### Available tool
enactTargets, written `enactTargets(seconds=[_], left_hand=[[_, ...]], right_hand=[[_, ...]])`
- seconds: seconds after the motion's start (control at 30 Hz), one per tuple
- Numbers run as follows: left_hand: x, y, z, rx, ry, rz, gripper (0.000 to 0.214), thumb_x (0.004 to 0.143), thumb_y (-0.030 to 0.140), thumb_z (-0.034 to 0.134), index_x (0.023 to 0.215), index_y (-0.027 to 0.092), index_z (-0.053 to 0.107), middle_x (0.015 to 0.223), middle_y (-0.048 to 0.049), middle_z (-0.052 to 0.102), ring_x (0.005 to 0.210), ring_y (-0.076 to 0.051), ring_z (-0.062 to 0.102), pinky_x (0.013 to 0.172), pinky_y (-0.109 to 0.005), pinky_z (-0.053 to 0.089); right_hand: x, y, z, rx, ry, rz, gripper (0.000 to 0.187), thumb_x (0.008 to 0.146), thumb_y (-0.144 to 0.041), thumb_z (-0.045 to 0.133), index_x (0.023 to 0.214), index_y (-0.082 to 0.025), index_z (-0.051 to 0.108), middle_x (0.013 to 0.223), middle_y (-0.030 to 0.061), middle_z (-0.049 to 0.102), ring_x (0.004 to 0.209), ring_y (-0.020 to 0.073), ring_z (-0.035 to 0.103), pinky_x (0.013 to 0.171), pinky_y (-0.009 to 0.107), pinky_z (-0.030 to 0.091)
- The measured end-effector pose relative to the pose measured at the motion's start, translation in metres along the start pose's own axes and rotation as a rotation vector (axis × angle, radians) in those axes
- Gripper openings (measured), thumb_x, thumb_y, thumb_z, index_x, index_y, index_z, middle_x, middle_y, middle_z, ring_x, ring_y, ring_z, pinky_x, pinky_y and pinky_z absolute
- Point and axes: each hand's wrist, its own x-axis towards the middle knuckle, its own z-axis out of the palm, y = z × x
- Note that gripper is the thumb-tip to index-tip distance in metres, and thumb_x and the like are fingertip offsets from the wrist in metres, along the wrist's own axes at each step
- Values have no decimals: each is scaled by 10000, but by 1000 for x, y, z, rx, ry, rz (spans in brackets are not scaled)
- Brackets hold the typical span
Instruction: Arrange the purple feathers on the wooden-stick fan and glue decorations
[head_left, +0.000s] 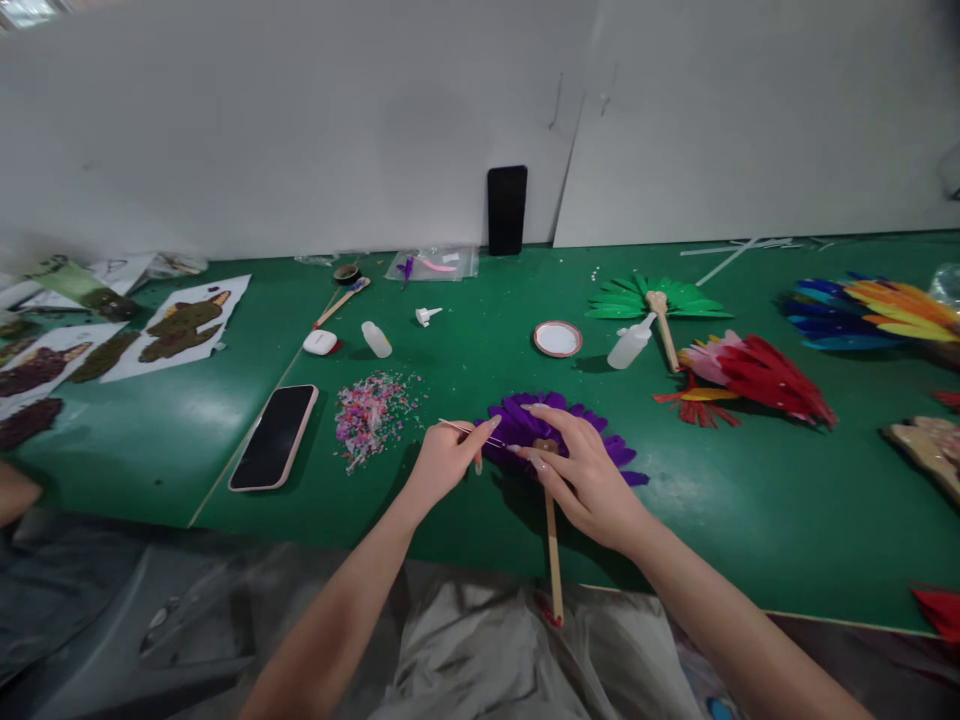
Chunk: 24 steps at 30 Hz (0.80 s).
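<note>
A purple feather fan [611, 450] lies on the green table in front of me, its wooden handle [553, 560] sticking out past the table's front edge. My left hand [442, 462] is closed on thin tweezers [491, 440], whose tips reach over the left part of the feathers. From the other side my right hand [589, 475] grips the fan near its middle, fingertips close to the tweezer tips. Whether something tiny sits between the tips I cannot tell. Left of my hands is a loose heap of pink and purple flakes [367, 415].
A phone [275, 437] lies at left; another phone [507, 210] leans on the wall. Behind the fan stand a white-filled lid [558, 338] and a glue bottle [631, 342]. Green [626, 297] and red [772, 375] feather pieces lie right. A small bottle [376, 339] is behind the flakes.
</note>
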Motion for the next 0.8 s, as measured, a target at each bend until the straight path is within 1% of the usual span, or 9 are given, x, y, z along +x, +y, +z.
enactTargets(seconds=[0.1,0.2,0.3,0.4,0.47,0.53,0.6,0.67,0.8], left_hand=[[0,0,0,10,-3,5,573,834,555,480,398,183,480,311,48,338,311,-76,355,395,-223,278],[0,0,0,19,-1,11,574,836,553,478,397,182,479,315,48,339,316,-77,357,404,-225,281],[0,1,-1,27,4,17,571,839,541,478,396,181,470,323,48,340,326,-75,355,414,-224,287],[1,2,-1,34,9,22,564,836,531,488,398,178,470,344,43,364,346,-75,369,426,-220,294],[1,1,-1,34,10,21,562,835,532,491,400,177,471,348,41,375,350,-75,373,428,-219,296],[1,1,0,31,9,19,564,834,537,491,400,178,468,342,42,372,345,-75,370,427,-219,295],[1,0,0,29,7,18,564,835,540,488,402,179,468,339,42,373,341,-76,368,425,-219,294],[0,0,0,29,5,18,563,836,543,481,406,180,472,334,43,369,338,-78,366,423,-221,291],[0,2,-1,34,5,17,563,836,549,475,407,184,470,320,49,342,333,-82,363,426,-226,292]], right_hand=[[0,0,-2,54,83,-26,246,898,-124,449,1005,-153,668,1286,158,542,1232,280,456,981,475,396],[-1,1,-4,93,124,-54,204,898,-124,450,990,-179,623,1182,116,637,1181,254,516,981,465,388],[-2,1,-5,147,89,-46,188,919,-149,414,1002,-206,572,1137,78,673,1167,229,532,1020,472,335],[-1,-1,-6,197,39,-30,123,927,-178,400,938,-216,516,1121,65,679,1161,221,527,1045,485,285],[0,-3,-7,177,2,-28,95,925,-192,406,884,-217,488,1111,67,680,1110,229,537,1008,489,308],[0,-5,-8,139,-35,-22,105,927,-198,400,861,-215,480,1111,70,679,1035,235,543,919,470,363],[1,-7,-8,109,-60,-15,118,930,-198,392,852,-211,480,1121,76,676,985,236,537,839,443,391],[1,-8,-8,84,-84,-21,122,932,-196,394,848,-207,482,1135,83,672,972,236,529,820,434,395],[2,-10,-7,49,-128,-50,117,936,-187,397,878,-196,498,1174,83,659,989,239,515,831,427,395]])
